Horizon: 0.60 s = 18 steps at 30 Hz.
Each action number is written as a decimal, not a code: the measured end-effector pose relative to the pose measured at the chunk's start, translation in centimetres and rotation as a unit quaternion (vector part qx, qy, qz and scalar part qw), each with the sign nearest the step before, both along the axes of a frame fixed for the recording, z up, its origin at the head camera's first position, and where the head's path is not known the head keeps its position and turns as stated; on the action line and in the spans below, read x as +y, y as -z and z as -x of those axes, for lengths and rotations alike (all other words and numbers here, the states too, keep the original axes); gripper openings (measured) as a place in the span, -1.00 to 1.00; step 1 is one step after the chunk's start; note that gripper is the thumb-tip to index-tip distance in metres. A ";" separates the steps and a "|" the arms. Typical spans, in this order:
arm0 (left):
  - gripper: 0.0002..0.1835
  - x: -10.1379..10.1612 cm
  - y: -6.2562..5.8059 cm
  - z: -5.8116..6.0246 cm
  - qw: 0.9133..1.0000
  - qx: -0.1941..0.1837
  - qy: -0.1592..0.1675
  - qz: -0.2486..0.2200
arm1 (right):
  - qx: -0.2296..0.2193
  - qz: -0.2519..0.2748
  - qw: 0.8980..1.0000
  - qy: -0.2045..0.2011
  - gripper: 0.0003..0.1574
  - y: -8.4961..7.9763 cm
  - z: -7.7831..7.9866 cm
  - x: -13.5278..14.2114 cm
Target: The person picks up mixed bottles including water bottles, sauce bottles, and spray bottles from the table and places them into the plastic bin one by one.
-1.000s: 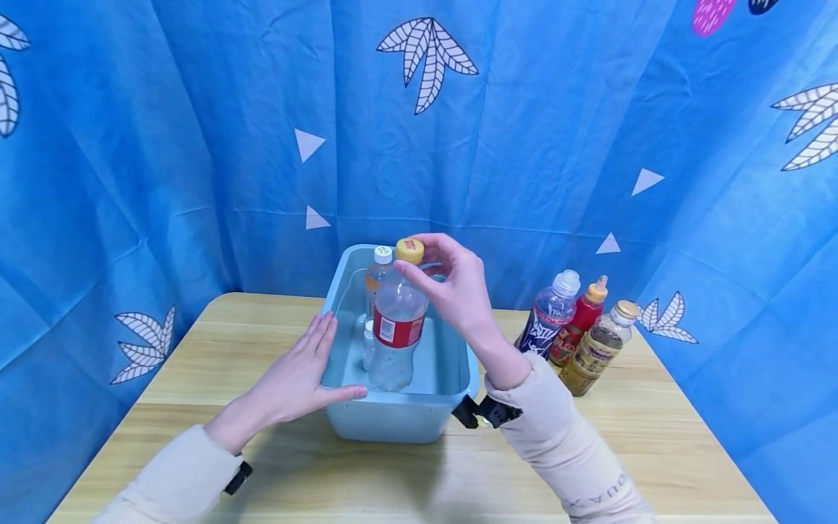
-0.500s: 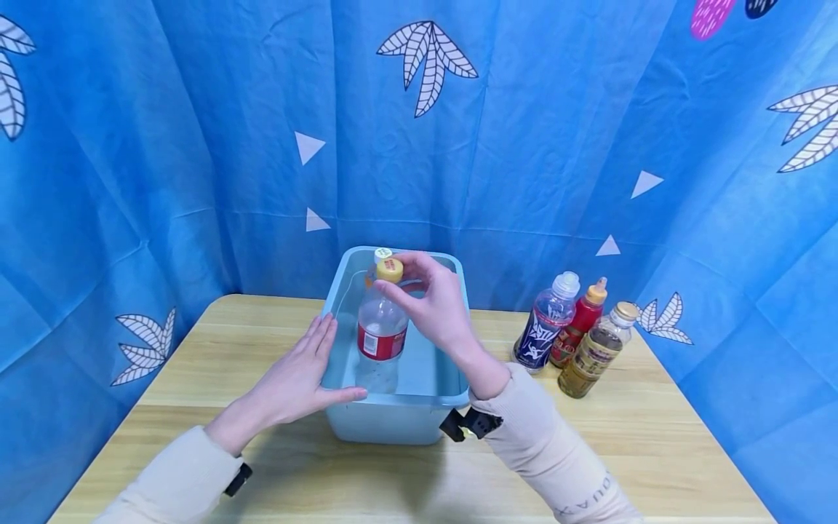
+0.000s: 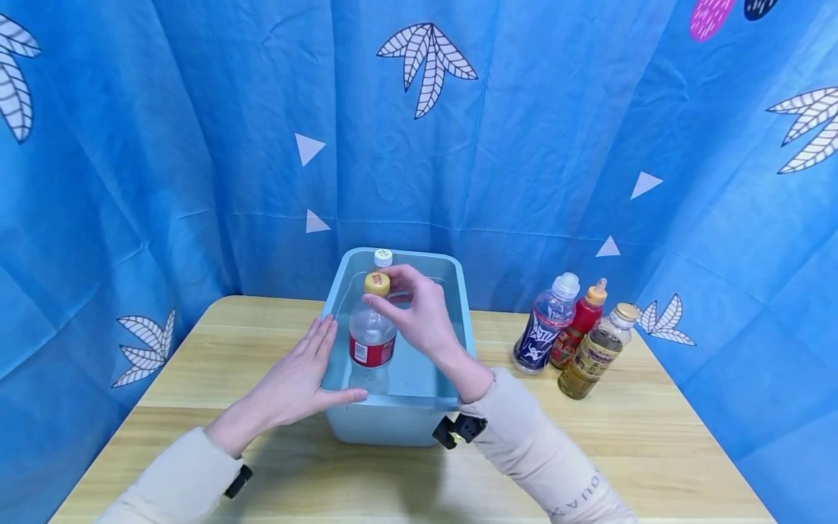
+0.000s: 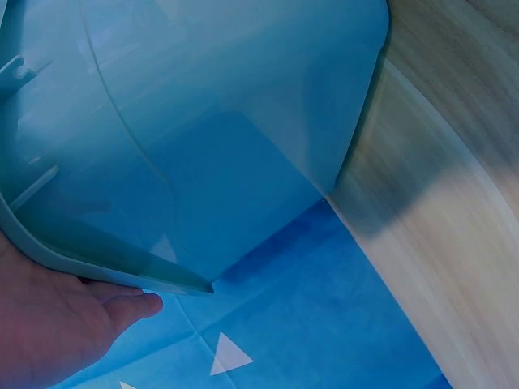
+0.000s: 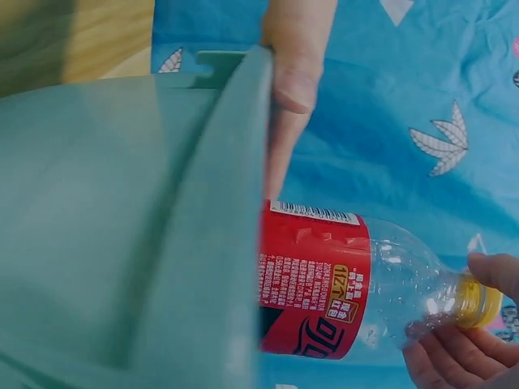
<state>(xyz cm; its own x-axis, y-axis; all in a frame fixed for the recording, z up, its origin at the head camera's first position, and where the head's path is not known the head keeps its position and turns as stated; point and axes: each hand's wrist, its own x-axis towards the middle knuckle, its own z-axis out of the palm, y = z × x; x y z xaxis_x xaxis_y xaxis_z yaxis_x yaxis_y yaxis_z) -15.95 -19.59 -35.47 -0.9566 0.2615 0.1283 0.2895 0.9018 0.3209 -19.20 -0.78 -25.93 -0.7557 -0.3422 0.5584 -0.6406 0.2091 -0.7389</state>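
A clear plastic soda bottle with a red label and yellow cap stands upright inside the light blue bin, near its left wall. My right hand pinches it at the neck just under the cap. The right wrist view shows thumb and fingers on either side of the neck, beyond the bin rim. Straight and spread, the fingers of my left hand rest along the bin's near left rim. Behind the soda bottle, a white-capped bottle is mostly hidden.
To the right of the bin stand a bottle with a dark blue label, a red squeeze bottle and a gold-capped bottle. A wooden table carries everything. A blue curtain hangs behind it.
My right hand has moved left and lower with the soda bottle, deeper into the bin. A small white-capped bottle inside is now hidden behind it. My left hand has stayed in place.
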 end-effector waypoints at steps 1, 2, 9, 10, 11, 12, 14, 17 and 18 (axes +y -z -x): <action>0.22 0.0 0.0 0.0 1.000 0.001 0.001 -0.001 | -0.002 -0.003 1.000 0.002 -0.62 -0.2 -0.3 -0.1; 0.22 0.0 0.0 0.0 1.000 0.002 0.001 -0.001 | -0.005 -0.002 1.000 0.000 -0.62 0.3 0.1 -0.1; 0.21 0.0 0.1 0.0 1.000 0.002 0.002 0.002 | -0.016 -0.002 1.000 -0.007 -0.57 3.5 2.7 -0.7; 0.21 0.0 0.2 0.0 1.000 0.001 0.002 0.003 | -0.014 -0.006 1.000 -0.005 -0.57 3.7 2.8 -0.7; 0.21 0.0 0.2 0.0 1.000 0.002 0.003 0.003 | -0.013 -0.009 1.000 -0.004 -0.58 3.8 2.9 -0.8; 0.20 0.0 0.2 0.0 1.000 0.002 0.003 0.003 | -0.013 -0.010 1.000 -0.004 -0.58 3.9 2.9 -0.8; 0.20 0.0 0.2 0.0 1.000 0.003 0.004 0.003 | -0.012 -0.014 1.000 -0.002 -0.59 4.1 3.0 -0.9; 0.20 0.0 0.2 0.0 1.000 0.003 0.006 0.001 | -0.013 -0.019 1.000 0.000 -0.59 4.4 3.1 -1.1; 0.21 0.0 0.2 0.0 1.000 0.003 0.006 0.002 | -0.013 -0.020 1.000 0.001 -0.59 4.5 3.2 -1.1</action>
<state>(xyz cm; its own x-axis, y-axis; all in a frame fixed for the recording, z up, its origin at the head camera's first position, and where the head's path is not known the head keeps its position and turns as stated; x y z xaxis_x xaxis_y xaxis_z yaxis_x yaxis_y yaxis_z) -15.99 -19.59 -35.71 -0.9529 0.2726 0.1329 0.3015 0.8995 0.3163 -22.35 -1.89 -30.39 -0.7703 -0.3627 0.5244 -0.6211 0.2408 -0.7458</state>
